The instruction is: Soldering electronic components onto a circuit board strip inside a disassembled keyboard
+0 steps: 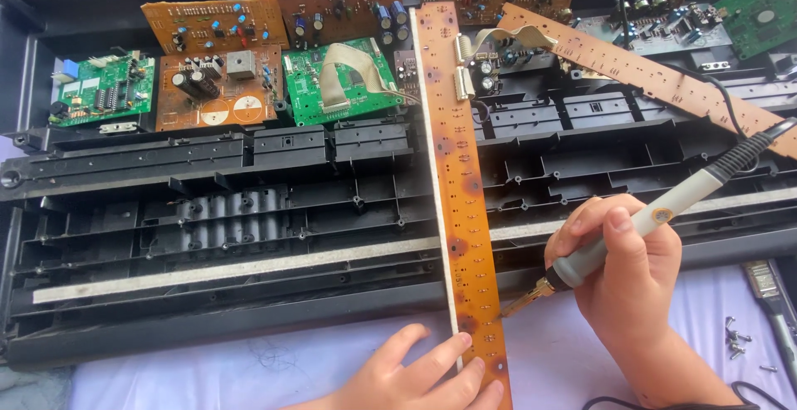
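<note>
My right hand [621, 273] grips a grey-handled soldering iron [664, 209], whose metal tip [519, 302] touches the right edge of a long orange circuit strip [459, 178]. The strip runs from the top centre down to the bottom edge, lying across a black plastic keyboard chassis [216, 227]. My left hand [415, 377] rests flat at the strip's near end, fingers pressing on it.
Several brown and green circuit boards [340, 78] lie in the back of the chassis. A second orange strip [647, 74] slants at the upper right. Loose screws [735, 344] and a brush handle [772, 302] lie on the lilac cloth at the right.
</note>
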